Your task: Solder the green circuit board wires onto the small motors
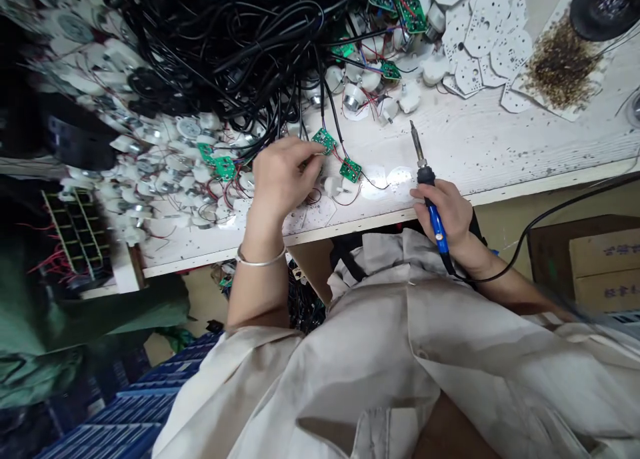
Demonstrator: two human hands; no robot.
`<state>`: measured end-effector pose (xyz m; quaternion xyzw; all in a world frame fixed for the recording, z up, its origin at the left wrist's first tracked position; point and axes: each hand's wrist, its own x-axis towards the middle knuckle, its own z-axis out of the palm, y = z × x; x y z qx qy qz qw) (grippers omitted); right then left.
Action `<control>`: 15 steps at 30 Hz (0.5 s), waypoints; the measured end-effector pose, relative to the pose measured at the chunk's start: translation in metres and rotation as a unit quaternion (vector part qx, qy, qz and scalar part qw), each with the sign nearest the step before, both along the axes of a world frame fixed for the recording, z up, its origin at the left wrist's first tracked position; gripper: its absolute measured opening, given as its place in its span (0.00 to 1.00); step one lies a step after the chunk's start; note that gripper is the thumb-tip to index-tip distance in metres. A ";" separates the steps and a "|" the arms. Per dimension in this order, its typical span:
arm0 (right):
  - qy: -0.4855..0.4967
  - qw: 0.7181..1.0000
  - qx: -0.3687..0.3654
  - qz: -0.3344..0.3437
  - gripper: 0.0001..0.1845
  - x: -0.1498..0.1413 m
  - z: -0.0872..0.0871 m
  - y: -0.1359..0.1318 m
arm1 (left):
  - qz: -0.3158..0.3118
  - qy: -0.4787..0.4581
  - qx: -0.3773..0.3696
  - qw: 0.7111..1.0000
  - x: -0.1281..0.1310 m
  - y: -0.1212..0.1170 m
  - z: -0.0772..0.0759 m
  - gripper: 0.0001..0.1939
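A soldering iron [434, 219] with a blue handle is gripped in my right hand [447, 212], its metal tip pointing up and away over the bench. My left hand [287, 175] is closed, with the index fingertip at the lower-left edge of a small green circuit board [325, 141]; the fingers partly hide the hold. A second green circuit board [351, 170] lies just to the right, with a black cable, red wires and a loose dark wire attached. Close below sits a small white motor [336, 186] with thin wires.
Black cables [235, 45] are heaped at the back of the bench [500, 139]. White motors [165, 172] cover the left side. White plates [487, 39] are stacked at back right, beside a residue-covered sheet [560, 65]. The iron's cord [530, 225] trails off right.
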<state>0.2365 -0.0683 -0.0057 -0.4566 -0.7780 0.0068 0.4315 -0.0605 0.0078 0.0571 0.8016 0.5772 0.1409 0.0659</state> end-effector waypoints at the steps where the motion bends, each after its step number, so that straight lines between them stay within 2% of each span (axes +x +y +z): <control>1: -0.002 1.000 -0.001 0.000 0.18 0.000 0.000 0.000 | -0.019 0.019 -0.032 0.999 -0.001 0.006 -0.001 0.11; 4: 0.002 1.000 0.004 0.003 0.20 0.000 -0.002 0.000 | -0.082 0.073 -0.082 0.991 0.005 0.021 -0.002 0.14; 7: 0.014 1.000 0.007 0.001 0.20 -0.001 -0.006 -0.001 | -0.126 0.127 -0.073 0.981 0.013 0.027 0.004 0.14; 11: 0.008 1.000 -0.012 -0.012 0.18 0.000 -0.011 -0.002 | -0.142 0.148 -0.055 0.977 0.016 0.023 0.011 0.15; 15: 0.005 1.000 -0.019 -0.014 0.17 0.000 -0.012 -0.002 | -0.141 0.133 -0.071 0.978 0.021 0.025 0.004 0.12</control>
